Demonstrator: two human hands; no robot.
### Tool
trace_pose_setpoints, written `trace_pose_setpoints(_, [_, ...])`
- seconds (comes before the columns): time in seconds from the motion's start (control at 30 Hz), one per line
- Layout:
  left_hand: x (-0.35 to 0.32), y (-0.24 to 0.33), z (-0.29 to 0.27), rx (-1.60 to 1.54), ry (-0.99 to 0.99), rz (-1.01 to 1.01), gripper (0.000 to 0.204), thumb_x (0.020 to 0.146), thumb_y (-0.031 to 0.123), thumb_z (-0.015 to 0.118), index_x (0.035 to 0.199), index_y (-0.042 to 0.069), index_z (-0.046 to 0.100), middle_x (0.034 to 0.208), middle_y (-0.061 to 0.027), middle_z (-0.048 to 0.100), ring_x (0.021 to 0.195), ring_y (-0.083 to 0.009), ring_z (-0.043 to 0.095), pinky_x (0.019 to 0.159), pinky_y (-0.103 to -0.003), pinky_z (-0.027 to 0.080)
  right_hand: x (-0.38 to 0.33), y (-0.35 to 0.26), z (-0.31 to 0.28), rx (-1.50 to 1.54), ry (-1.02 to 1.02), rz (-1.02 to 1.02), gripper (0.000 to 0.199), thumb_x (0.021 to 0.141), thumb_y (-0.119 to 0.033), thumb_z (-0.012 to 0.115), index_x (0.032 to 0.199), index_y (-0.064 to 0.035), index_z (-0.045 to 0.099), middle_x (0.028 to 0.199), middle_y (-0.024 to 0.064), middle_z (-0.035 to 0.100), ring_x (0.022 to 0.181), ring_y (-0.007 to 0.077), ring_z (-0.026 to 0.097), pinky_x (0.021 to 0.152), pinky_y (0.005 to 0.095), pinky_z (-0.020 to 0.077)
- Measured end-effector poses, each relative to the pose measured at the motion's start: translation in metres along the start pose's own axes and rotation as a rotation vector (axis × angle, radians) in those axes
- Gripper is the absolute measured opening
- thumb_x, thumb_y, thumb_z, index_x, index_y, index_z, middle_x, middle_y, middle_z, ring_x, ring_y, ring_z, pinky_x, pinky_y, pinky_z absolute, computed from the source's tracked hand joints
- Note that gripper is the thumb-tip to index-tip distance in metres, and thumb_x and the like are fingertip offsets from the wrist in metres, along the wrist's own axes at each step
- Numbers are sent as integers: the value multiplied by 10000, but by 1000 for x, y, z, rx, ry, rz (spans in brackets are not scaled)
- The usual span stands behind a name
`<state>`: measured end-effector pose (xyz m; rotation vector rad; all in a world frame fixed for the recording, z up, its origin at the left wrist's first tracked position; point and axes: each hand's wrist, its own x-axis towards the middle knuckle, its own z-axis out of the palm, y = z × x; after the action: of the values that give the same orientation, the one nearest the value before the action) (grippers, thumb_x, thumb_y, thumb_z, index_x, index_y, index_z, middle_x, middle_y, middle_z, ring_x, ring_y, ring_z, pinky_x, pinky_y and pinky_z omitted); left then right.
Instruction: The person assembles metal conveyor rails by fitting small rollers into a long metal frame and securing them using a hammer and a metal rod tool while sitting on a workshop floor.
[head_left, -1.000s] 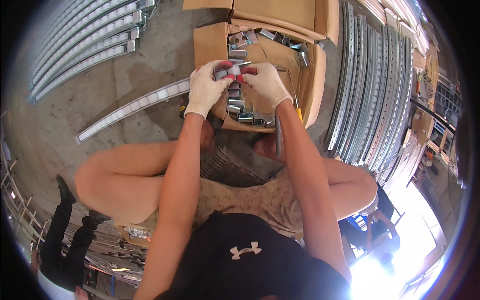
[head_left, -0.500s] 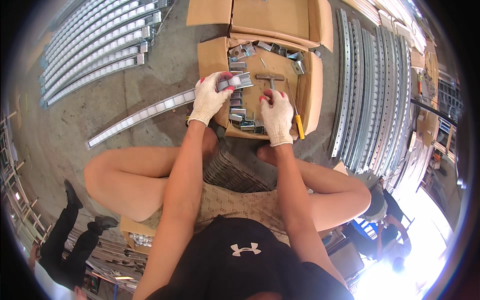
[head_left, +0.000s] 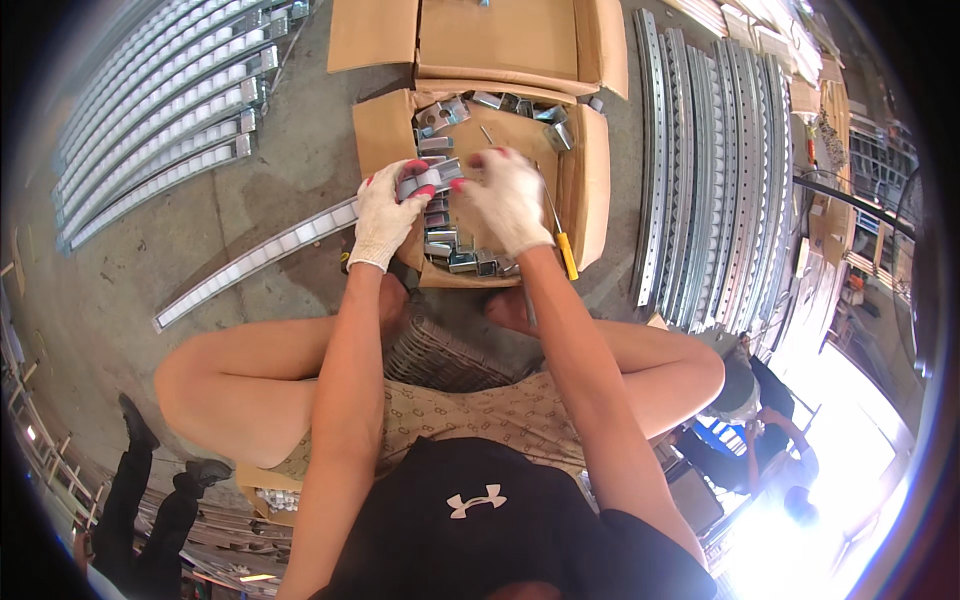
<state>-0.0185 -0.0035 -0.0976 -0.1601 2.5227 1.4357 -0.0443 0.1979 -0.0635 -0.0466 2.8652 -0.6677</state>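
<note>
My left hand, in a white knit glove with red fingertips, grips a metal roller track close to its end. This long rail with white rollers reaches down to the left over the floor, and its bare metal end lies over an open cardboard box. Just right of that end is my gloved right hand, its thumb near the metal. Its fingers are blurred, and I cannot make out whether they hold anything. Metal brackets line the box. A yellow-handled screwdriver leans at its right side.
Another open cardboard box stands beyond. Roller tracks lie in rows at the left, and perforated metal rails at the right. A person's dark-trousered legs show at lower left; other people are at lower right.
My right hand has moved left and up to the track's end. The hammer seen in the box before is now out of sight. My left hand keeps its grip; the whole view has shifted slightly.
</note>
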Motion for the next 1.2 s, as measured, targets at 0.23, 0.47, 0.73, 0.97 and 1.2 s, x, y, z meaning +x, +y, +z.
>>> trace_pose_setpoints(0.23, [1, -11, 1, -22, 12, 123, 401, 822, 236, 770, 1199, 111, 716, 1133, -71, 753, 1042, -246, 681, 1008, -398, 468, -105, 93, -9, -640, -141, 403, 416, 913, -243, 692, 1284, -76, 605, 1356, 193, 592, 1269, 361, 589, 971, 544, 519])
trace_pose_setpoints(0.47, [6, -9, -6, -153, -92, -58, 377, 846, 292, 755, 1189, 138, 729, 1161, -88, 762, 1104, -277, 693, 1103, -439, 397, -83, 37, -86, -312, -150, 232, 299, 925, -200, 610, 1191, -68, 643, 1033, 214, 714, 966, 415, 722, 862, 542, 568])
trace_pose_setpoints(0.73, [0, -4, -9, -53, -107, -25, 435, 815, 200, 793, 1241, 160, 713, 1239, -70, 732, 1184, -274, 650, 1142, -438, 363, -42, -71, -133, -479, -352, -227, 222, 898, -174, 589, 1030, -100, 752, 923, 206, 742, 906, 390, 734, 812, 510, 583])
trace_pose_setpoints(0.97, [1, -16, 4, -34, 6, 87, 461, 795, 182, 793, 1247, 158, 708, 1227, -38, 748, 1167, -258, 668, 1135, -427, 378, -3, -104, -120, -675, -408, -462, 146, 842, -108, 649, 920, -72, 767, 886, 180, 748, 867, 351, 749, 762, 457, 602])
trace_pose_setpoints(1.2, [1, -6, 0, -18, 37, 8, 499, 747, 191, 828, 1226, 96, 728, 1165, -131, 761, 1124, -302, 691, 1074, -419, 465, 33, -127, -106, -785, -305, -750, 67, 783, -101, 739, 818, -57, 776, 869, 165, 761, 835, 315, 764, 727, 400, 602])
